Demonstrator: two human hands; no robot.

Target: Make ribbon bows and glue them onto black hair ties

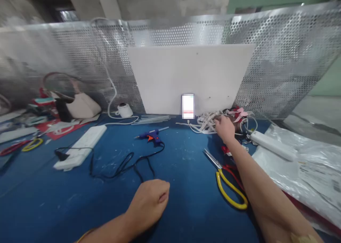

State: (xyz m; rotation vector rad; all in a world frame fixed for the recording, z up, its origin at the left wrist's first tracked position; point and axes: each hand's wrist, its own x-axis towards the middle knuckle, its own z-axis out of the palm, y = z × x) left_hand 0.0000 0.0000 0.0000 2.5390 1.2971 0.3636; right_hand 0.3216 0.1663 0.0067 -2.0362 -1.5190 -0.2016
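My left hand point(151, 199) is closed in a fist on the blue tabletop, with nothing showing in it. Stretched forward to the back right, my right hand point(225, 128) touches a tangled pile of white ribbon point(207, 121). Its fingers look slightly apart, with the tips partly lost among dark brown material. Scissors point(231, 189) with yellow handles lie beside my right forearm, blades partly apart. A blue hot glue gun point(154, 136) with an orange trigger lies in the middle, its black cord running left.
A white power strip point(82, 147) lies left, near a pale handbag point(82, 104) and cluttered scraps. A lit phone point(188, 106) leans against a white board point(191, 72). Clear glue sticks point(153, 119) lie before the board. Plastic packaging point(306, 165) covers the right side.
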